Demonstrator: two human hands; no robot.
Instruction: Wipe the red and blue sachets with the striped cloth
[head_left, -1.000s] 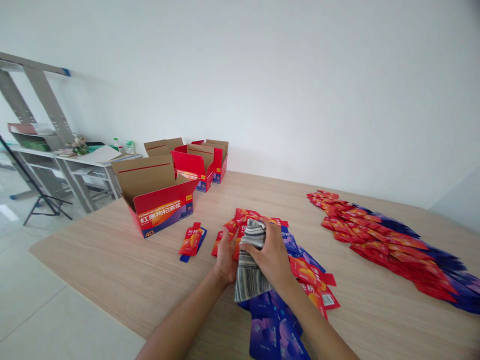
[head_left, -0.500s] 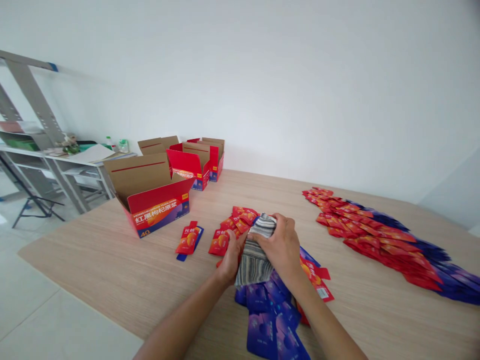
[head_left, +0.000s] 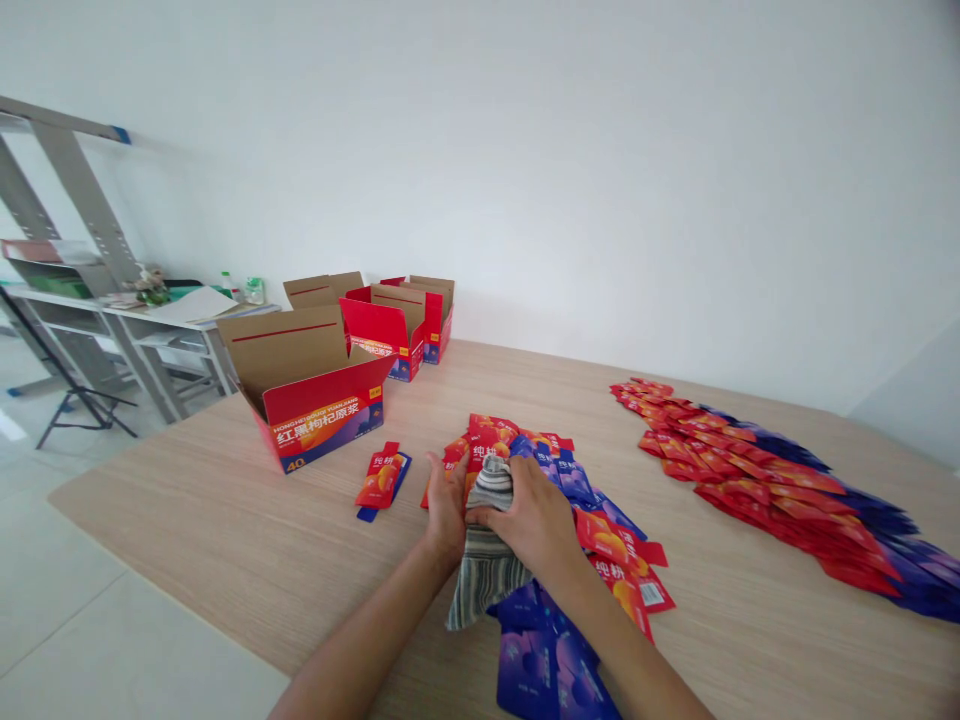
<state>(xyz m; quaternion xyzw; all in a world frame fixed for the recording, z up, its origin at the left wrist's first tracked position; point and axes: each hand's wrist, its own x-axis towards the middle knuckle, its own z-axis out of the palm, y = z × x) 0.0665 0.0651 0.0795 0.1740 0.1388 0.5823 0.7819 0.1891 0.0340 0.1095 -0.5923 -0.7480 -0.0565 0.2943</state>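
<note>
A grey, black and white striped cloth hangs bunched at its top in my right hand, whose fingers are closed around it. My left hand is against the cloth's left side, fingers stretched upward and apart; part of its palm is hidden by the cloth. Beneath and around both hands lies a loose heap of flat pouches: red pouches behind, more red ones to the right, and blue-purple pouches in front. Left of the heap, a red pouch rests across a blue pouch.
An open red and blue carton stands at the table's left, with several more open cartons behind it near the wall. A long overlapping row of red and blue pouches stretches along the right. A desk and tripod stand beyond the left edge.
Both hands have shifted slightly left and down with the cloth, whose top is now more bunched. The left fingers have spread from it, and more pouches show on the right of the heap.
</note>
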